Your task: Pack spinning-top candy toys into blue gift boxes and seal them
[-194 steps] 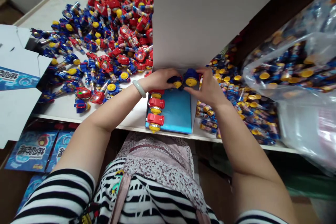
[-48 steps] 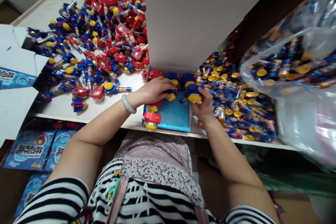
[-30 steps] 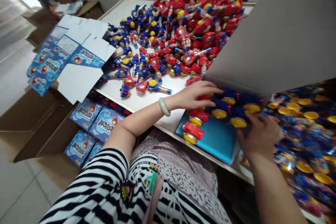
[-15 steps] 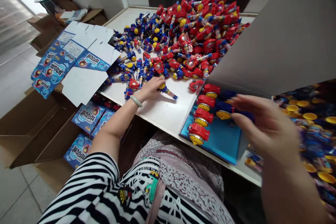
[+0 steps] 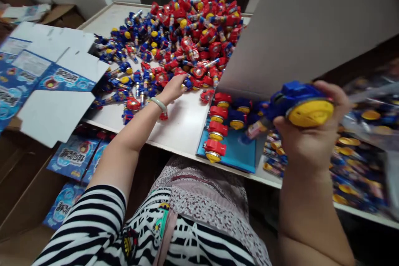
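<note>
My right hand (image 5: 311, 133) grips a blue spinning-top toy (image 5: 308, 112), raised above the right side of an open box (image 5: 246, 160). Its yellow top faces me and its clear tube points down to the left. Inside the box, a column of red spinning-top toys (image 5: 215, 149) stands beside a few blue ones (image 5: 237, 119). My left hand (image 5: 174, 88), with a pale bangle at the wrist, reaches to the near edge of the toy pile. Its fingers close on another blue toy (image 5: 188, 83), mostly hidden by the hand.
A heap of red and blue toys (image 5: 199, 20) covers the back of the white table (image 5: 183, 129). Flattened printed cartons (image 5: 46, 75) lie at left, above packed blue boxes (image 5: 73, 156). A tall grey-white panel (image 5: 299, 29) rises behind the box. More toys (image 5: 352, 162) lie at right.
My right hand has risen from the box and now holds a blue toy. The toy under my left hand has left its spot, and that hand has reached farther in. The view has swung right.
</note>
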`<state>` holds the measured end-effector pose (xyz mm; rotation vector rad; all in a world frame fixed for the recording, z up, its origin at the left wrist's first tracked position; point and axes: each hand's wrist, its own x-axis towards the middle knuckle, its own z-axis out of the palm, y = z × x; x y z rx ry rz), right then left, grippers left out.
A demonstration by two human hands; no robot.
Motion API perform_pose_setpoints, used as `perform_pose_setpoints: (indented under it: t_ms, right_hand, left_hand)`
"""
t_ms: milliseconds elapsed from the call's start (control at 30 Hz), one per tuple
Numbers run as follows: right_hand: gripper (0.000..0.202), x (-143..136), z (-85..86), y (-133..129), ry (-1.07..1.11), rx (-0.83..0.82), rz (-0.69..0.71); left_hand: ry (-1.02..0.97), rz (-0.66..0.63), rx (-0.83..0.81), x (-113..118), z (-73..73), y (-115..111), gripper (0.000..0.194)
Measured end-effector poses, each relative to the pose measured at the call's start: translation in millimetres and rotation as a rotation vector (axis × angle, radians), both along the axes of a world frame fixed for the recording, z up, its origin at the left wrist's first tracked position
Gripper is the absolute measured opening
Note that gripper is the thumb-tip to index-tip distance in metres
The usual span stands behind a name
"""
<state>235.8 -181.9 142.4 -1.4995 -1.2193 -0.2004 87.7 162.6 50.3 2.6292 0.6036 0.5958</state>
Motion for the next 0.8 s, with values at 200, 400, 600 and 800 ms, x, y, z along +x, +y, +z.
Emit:
perform_pose_setpoints:
  t_ms: [200,400,600,800]
  right_hand:
    - [0.069,0.8,-72.8,-69.2,-0.184,-0.075,-0.194]
    - [0.059,-13.1,-153.5,-53.7,-0.049,-0.053,-0.195]
    - [0.052,-16.2,-156.3,-45.7,-0.052,-0.084,-0.195]
    - [0.051,-13.0,-155.5,-44.4,-0.043,-0.172,0.041]
  left_hand:
    - [0.292,0.013,0.088,41.2,-49.9,2.6,0.061]
    - [0.320,-0.049,0.163,14.8,-41.5,-17.0,0.038]
    - [0.149,-0.155,0.073,-20.0,-33.6,-35.6,0.035]
    - [0.216,-0.329,0.019,-17.5,-47.0,-42.2,0.041]
